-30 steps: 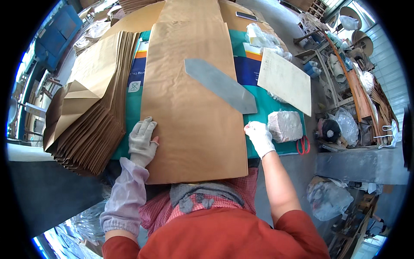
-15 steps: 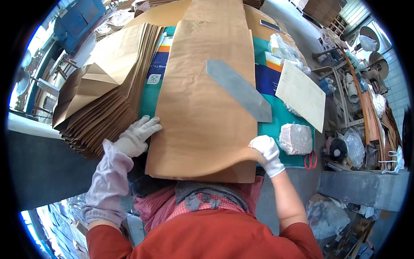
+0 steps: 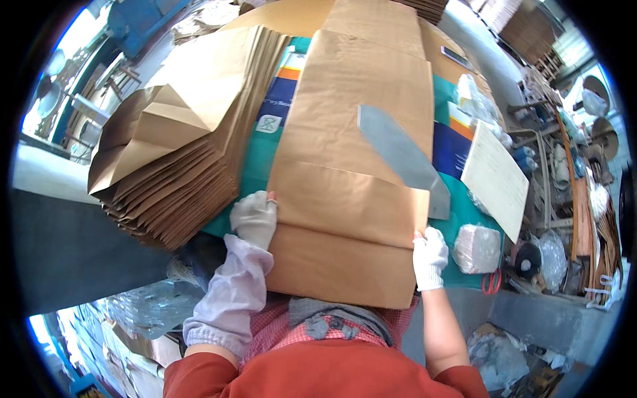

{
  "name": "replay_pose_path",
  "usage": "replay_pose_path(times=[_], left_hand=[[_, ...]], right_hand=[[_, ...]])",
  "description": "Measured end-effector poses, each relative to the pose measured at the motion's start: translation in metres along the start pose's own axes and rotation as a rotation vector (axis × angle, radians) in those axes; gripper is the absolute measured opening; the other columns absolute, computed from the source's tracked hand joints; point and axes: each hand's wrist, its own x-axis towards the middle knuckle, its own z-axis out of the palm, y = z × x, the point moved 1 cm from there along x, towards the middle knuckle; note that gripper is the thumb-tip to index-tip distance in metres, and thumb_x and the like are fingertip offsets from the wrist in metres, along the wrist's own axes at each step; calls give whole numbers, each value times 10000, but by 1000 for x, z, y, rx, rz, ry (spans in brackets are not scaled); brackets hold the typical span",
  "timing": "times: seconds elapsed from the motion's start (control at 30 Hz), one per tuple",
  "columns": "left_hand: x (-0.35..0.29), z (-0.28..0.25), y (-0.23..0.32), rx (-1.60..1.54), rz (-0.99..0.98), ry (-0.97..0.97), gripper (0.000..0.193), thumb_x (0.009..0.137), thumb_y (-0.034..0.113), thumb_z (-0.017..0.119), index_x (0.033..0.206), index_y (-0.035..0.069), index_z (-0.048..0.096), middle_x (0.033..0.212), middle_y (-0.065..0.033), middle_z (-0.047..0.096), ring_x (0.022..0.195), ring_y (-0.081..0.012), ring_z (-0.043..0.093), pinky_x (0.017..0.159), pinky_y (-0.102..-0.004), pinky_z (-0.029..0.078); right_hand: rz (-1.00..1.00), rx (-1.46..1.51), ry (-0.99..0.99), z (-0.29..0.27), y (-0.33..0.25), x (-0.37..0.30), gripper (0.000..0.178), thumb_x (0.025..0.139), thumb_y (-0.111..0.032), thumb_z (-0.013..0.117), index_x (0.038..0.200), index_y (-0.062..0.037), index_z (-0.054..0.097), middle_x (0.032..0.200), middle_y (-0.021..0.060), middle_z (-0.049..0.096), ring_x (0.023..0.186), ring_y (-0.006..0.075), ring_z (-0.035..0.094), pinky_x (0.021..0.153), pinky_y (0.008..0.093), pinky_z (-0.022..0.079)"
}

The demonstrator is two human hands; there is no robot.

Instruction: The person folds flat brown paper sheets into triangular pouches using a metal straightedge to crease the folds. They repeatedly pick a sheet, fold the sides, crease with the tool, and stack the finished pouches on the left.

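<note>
A long brown kraft paper sheet or bag (image 3: 345, 86) lies before me, its near end turned back over itself as a flap (image 3: 352, 205). My left hand (image 3: 254, 217), in a white glove with a bare thumb tip, grips the flap's left edge. At the right edge, my right hand (image 3: 430, 259), gloved in white too, pinches the paper near the fold, thumb on top. Beneath the flap another layer of brown paper (image 3: 342, 272) reaches toward my lap. A grey metal plate with slanted ends (image 3: 401, 152) rests across the paper; the flap's far right corner overlaps it.
Left of my work stands a thick stack of folded brown paper (image 3: 192, 146). To the right are a pale board (image 3: 494, 179), a plastic-wrapped white block (image 3: 478, 249), red-handled scissors (image 3: 491, 283) and crumpled clear plastic (image 3: 474, 99). A phone (image 3: 456, 58) lies farther back.
The near edge, just lifted at its right side before, is now folded back away from me across the full width. My left hand has come from a flat, spread pose to grip the paper.
</note>
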Motion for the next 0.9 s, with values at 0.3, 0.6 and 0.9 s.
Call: replay_pose_path(times=[0.3,0.6,0.9], left_hand=[[7,1,0,-18,-83,-119,226,961,298,619,852,118,700,831,-119,740,790,-351,718,752,-493,568],[27,-24,11,124,-59,-341,287,965,394,621,937,121,707,900,-115,751,862,-335,738,781,-474,586],[40,-15,106,-473,1085,-161,913,535,466,840,1318,84,569,1380,-135,542,1288,-386,523,1155,-566,369]], right_hand=[[-54,-159,34,2,-15,6,240,941,-179,696,1125,-37,638,1081,188,659,974,404,653,821,486,532],[-686,-158,-148,11,-60,29,824,778,-464,806,1416,0,569,1511,238,494,1423,434,435,1227,560,318],[-667,16,-367,32,-167,66,711,707,-292,828,1324,-47,572,1299,147,573,1275,344,529,1208,508,334]])
